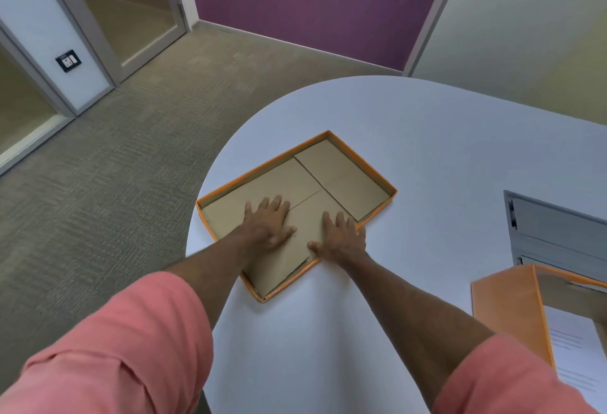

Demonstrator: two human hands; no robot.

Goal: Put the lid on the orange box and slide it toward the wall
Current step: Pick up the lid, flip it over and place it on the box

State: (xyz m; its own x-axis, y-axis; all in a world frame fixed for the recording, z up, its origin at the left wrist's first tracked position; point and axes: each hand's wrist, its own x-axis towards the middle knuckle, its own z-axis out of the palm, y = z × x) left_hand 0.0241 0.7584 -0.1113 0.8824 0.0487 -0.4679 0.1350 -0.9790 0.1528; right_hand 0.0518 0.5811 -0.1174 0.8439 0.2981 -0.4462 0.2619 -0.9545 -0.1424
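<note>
The orange lid [363, 164] lies upside down on the white table, its brown cardboard inside facing up, close to the table's left edge. My left hand [271, 221] rests flat inside it, fingers spread. My right hand [341, 236] lies flat over the lid's near right rim, fingers apart. Neither hand grips anything. The orange box [507, 312] stands at the right edge of the view, open, with printed sheets of paper inside; part of it is cut off by the frame.
The white rounded table [427, 137] reaches to a pale wall on the right. A grey closed laptop-like object [558, 233] lies behind the orange box. Carpeted floor, a glass door and a purple wall lie beyond the table's left edge.
</note>
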